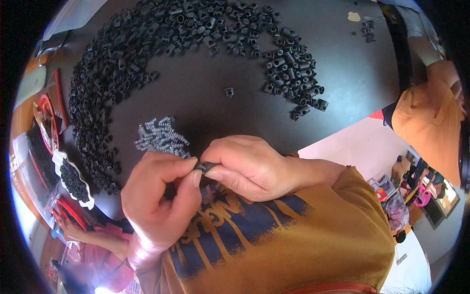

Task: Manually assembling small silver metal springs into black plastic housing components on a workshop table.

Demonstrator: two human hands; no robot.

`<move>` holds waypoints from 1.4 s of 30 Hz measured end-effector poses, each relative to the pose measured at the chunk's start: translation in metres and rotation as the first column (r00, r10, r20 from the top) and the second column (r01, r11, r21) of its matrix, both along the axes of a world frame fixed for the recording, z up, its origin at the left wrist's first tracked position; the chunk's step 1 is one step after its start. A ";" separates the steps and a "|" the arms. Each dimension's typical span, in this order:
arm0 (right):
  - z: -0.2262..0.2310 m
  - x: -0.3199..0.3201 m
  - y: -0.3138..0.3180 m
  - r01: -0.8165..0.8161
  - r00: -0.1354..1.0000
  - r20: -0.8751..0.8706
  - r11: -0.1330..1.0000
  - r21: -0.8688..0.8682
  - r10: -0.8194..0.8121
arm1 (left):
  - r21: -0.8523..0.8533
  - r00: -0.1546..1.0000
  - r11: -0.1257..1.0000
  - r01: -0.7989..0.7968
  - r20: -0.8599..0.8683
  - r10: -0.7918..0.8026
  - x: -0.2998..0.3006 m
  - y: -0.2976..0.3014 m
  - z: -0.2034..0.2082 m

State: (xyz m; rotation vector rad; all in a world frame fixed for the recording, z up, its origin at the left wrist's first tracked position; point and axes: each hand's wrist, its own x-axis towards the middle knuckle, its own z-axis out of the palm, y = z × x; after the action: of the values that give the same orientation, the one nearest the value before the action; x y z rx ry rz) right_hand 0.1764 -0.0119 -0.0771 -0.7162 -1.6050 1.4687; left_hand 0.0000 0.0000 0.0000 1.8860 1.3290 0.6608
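Both hands worked at chest height by the near side of the table [352, 73]; the part [202, 168], small and black, sat at the meeting point of their fingertips. Left hand [152, 191]: thumb and forefinger pinched close on the part's end. Right hand [249, 166]: thumb and bent forefinger gripped the other end, remaining fingers curled in. Whether a spring sat inside could not be told; fingertips covered most of it. Judged step: fine fitting or seating at the part. Good practice seemed to be a steady right grip, the left tips pressing squarely along its axis, light force, and no sudden release, since anything sprung could jump. Springs [159, 136] lay heaped just beyond the left hand, so a low leftward sweep risked scattering them. The black pile [181, 29] arced around the far and left sides, with a cluster [293, 68] at far right. Bare surface lay inside that arc, broken only by a loose piece [229, 92]; this looked the best room for moving. The right edge slanted away beyond the right wrist, with floor [338, 147] past it; the near edge was largely hidden.
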 end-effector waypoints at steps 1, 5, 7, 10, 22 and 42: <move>0.000 0.001 0.000 0.000 1.000 0.012 1.000 0.015 0.000 | -0.084 1.000 0.996 0.012 0.008 -0.011 -0.002 0.002 0.001; -0.002 -0.002 0.000 0.042 0.999 0.003 0.998 0.055 -0.043 | -0.260 0.999 0.965 -0.040 0.015 0.045 0.003 0.003 0.005; 0.000 -0.001 -0.001 0.036 0.999 0.019 0.998 0.048 -0.037 | -0.159 0.998 0.987 -0.016 -0.054 0.007 0.008 0.001 0.005; 0.002 -0.002 -0.001 0.012 0.999 0.032 0.999 0.045 -0.013 | 0.053 0.980 0.995 0.081 -0.189 -0.070 0.006 -0.003 0.005; -0.004 -0.004 -0.003 -0.007 1.000 0.019 0.998 0.063 0.006 | 0.243 0.916 0.906 0.346 -0.297 -0.270 0.000 0.007 0.003; -0.008 -0.010 -0.004 0.034 0.997 0.063 0.984 0.175 -0.045 | -0.239 0.942 0.948 0.209 -0.210 -0.261 -0.001 0.016 0.013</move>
State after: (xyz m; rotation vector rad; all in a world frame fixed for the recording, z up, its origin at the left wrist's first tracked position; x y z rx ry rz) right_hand 0.1663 -0.0160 -0.0851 -0.6994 -1.7360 1.2696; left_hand -0.0010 0.0159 0.0134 1.9497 1.2352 0.1625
